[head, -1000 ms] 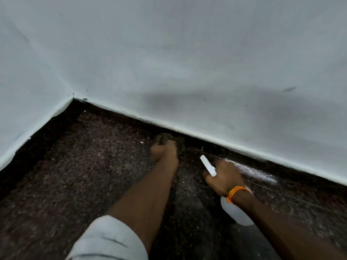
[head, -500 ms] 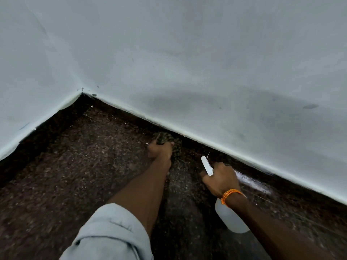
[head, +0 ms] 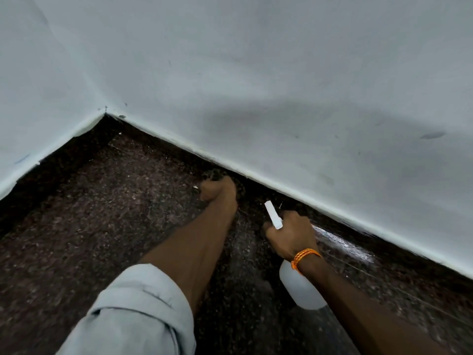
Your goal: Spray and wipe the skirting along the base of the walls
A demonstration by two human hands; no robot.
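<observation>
A dark speckled skirting [head: 268,196] runs along the base of the white wall [head: 256,85] toward a corner at the far left. My left hand [head: 217,189] grips a dark mottled cloth [head: 216,174] and holds it against the skirting. To its right my right hand [head: 290,233] grips the neck of a white spray bottle [head: 299,288], whose white nozzle [head: 272,215] points up toward the skirting. A wet shiny streak [head: 340,242] lies on the skirting just right of that hand.
The floor [head: 102,226] is dark speckled stone. A second white wall [head: 38,111] meets the first at the corner [head: 105,114] on the left, with its own dark skirting below. An orange thread band sits on my right wrist.
My left hand with the cloth has slid a little left along the skirting toward the corner. My right hand and the bottle have followed slightly, and the view has tilted down.
</observation>
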